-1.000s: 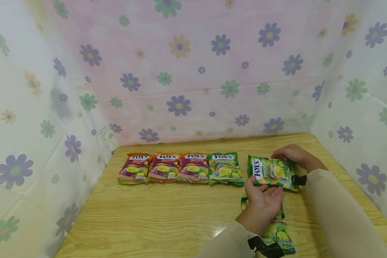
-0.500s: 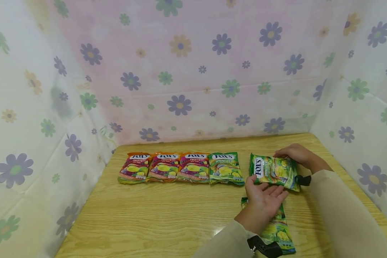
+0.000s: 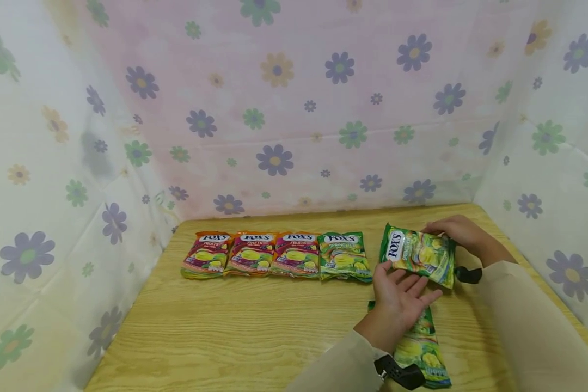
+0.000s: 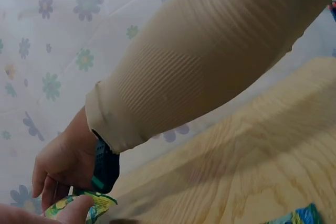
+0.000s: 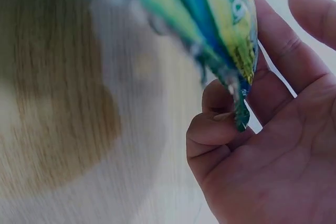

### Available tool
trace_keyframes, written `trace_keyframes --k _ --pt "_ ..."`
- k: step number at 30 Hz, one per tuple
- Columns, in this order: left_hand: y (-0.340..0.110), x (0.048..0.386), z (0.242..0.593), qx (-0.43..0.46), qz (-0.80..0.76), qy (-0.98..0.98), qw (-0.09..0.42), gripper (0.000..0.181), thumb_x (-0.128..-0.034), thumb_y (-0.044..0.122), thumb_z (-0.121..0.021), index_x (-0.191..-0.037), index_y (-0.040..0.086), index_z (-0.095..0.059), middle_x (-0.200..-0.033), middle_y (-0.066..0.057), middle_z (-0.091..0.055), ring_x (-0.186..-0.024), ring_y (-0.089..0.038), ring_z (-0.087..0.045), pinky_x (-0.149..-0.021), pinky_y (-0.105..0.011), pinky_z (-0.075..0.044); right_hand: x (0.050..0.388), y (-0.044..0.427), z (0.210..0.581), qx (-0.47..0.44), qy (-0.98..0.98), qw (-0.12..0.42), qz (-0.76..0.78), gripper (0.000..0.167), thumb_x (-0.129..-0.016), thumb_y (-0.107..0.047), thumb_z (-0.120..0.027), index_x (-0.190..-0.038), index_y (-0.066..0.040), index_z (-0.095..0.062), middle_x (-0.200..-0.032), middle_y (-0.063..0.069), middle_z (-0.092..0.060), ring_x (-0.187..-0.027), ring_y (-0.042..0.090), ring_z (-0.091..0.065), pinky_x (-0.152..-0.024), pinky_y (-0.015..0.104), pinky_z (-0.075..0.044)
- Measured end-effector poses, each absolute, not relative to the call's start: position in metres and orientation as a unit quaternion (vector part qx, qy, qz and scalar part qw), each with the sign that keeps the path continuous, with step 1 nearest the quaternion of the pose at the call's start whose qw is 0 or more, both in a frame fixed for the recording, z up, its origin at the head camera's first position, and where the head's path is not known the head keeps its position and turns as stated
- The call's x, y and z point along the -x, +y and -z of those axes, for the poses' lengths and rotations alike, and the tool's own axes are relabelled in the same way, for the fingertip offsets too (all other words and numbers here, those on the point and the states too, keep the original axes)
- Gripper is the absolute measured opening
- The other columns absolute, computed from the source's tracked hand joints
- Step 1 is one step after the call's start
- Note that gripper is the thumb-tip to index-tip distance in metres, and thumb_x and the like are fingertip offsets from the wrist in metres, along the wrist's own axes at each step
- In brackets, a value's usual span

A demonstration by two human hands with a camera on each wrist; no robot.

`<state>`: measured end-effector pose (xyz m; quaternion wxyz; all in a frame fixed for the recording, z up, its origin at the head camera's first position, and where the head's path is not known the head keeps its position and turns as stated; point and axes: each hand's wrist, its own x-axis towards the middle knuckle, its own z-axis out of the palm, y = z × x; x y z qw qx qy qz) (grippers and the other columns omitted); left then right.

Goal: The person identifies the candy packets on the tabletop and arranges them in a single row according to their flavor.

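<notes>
My right hand (image 3: 463, 234) grips the far right side of a green Fox's Spring Tea candy bag (image 3: 421, 253), which sits tilted with its label toward me. In the right wrist view, curled fingers (image 5: 210, 135) hold the bag's crimped edge (image 5: 239, 95). Palm up, my left hand (image 3: 399, 302) lies along the near side of this bag; its thumb touches the lower left corner and its fingers are fairly straight. Under the left hand, another green candy bag (image 3: 423, 351) lies partly hidden. The left wrist view catches only a little of the held bag (image 4: 100, 205).
To the left stands a row of candy bags: three red-and-orange Fruits bags (image 3: 206, 256) and one green Spring Tea bag (image 3: 343, 258). They lie on a wooden table (image 3: 235, 326). Flowered cloth walls (image 3: 294, 136) enclose its back and sides.
The held green bag has shifted slightly right and its left end has risen. My right hand has moved a little right with it; the left hand's fingers have spread a bit.
</notes>
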<state>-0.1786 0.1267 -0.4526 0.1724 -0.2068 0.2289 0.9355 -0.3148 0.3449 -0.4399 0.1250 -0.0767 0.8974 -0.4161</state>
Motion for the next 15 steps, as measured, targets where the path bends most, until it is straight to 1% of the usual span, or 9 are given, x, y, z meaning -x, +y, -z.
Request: trace_keyframes --k 2,5,7,11,12,13,15 --pt "0.125 0.179 0.452 0.199 -0.935 0.241 0.169 0.081 -0.0997 0.042 -0.052 -0.154 -0.013 -0.027 -0.148 -0.043 -0.037 -0.137 -0.056 -0.043 -0.096 -0.079 -0.044 0.312 0.345 0.438 0.077 0.899 0.116 0.414 0.062 -0.109 -0.052 -0.043 -0.135 0.000 -0.067 -0.141 0.025 -0.061 -0.129 0.040 -0.058 -0.095 0.040 -0.053" --pt "0.121 0.181 0.452 0.185 -0.934 0.258 0.163 0.078 -0.1000 0.042 -0.054 -0.154 -0.010 -0.031 -0.147 -0.040 -0.041 -0.135 -0.053 -0.047 -0.095 -0.079 -0.046 0.308 0.343 0.434 0.075 0.900 0.101 0.417 0.066 -0.109 -0.055 -0.042 -0.135 0.000 -0.067 -0.140 0.025 -0.062 -0.127 0.038 -0.059 -0.098 0.044 -0.050" --pt "0.118 0.182 0.452 0.177 -0.933 0.272 0.158 0.075 -0.1000 0.041 -0.055 -0.153 -0.007 -0.035 -0.146 -0.038 -0.044 -0.133 -0.050 -0.049 -0.093 -0.078 -0.047 0.304 0.341 0.432 0.069 0.899 0.088 0.423 0.065 -0.108 -0.055 -0.042 -0.134 0.000 -0.067 -0.139 0.024 -0.062 -0.123 0.032 -0.060 -0.101 0.047 -0.048" --pt "0.110 0.184 0.453 0.164 -0.927 0.298 0.157 0.069 -0.0993 0.041 -0.057 -0.151 -0.001 -0.041 -0.143 -0.031 -0.049 -0.127 -0.043 -0.055 -0.094 -0.076 -0.049 0.295 0.336 0.432 0.049 0.896 0.056 0.438 0.067 -0.107 -0.058 -0.044 -0.134 -0.001 -0.068 -0.138 0.022 -0.063 -0.111 0.014 -0.059 -0.103 0.050 -0.046" --pt "0.108 0.185 0.453 0.160 -0.926 0.304 0.157 0.068 -0.0991 0.041 -0.058 -0.151 0.000 -0.042 -0.142 -0.029 -0.050 -0.126 -0.042 -0.055 -0.095 -0.075 -0.049 0.293 0.334 0.432 0.043 0.894 0.048 0.444 0.069 -0.106 -0.060 -0.045 -0.134 -0.001 -0.068 -0.138 0.022 -0.063 -0.111 0.013 -0.058 -0.104 0.051 -0.046" --pt "0.105 0.185 0.454 0.155 -0.925 0.310 0.158 0.067 -0.0992 0.041 -0.057 -0.151 0.000 -0.043 -0.142 -0.028 -0.051 -0.125 -0.041 -0.055 -0.097 -0.075 -0.048 0.291 0.332 0.432 0.039 0.891 0.041 0.451 0.070 -0.105 -0.061 -0.045 -0.135 -0.001 -0.067 -0.139 0.022 -0.062 -0.112 0.013 -0.058 -0.104 0.052 -0.045" --pt "0.099 0.188 0.454 0.144 -0.922 0.323 0.158 0.065 -0.0996 0.041 -0.057 -0.150 0.002 -0.045 -0.140 -0.026 -0.052 -0.124 -0.040 -0.056 -0.100 -0.073 -0.048 0.286 0.328 0.432 0.033 0.884 0.031 0.465 0.072 -0.105 -0.063 -0.044 -0.137 -0.002 -0.066 -0.142 0.021 -0.060 -0.117 0.017 -0.056 -0.107 0.056 -0.044"
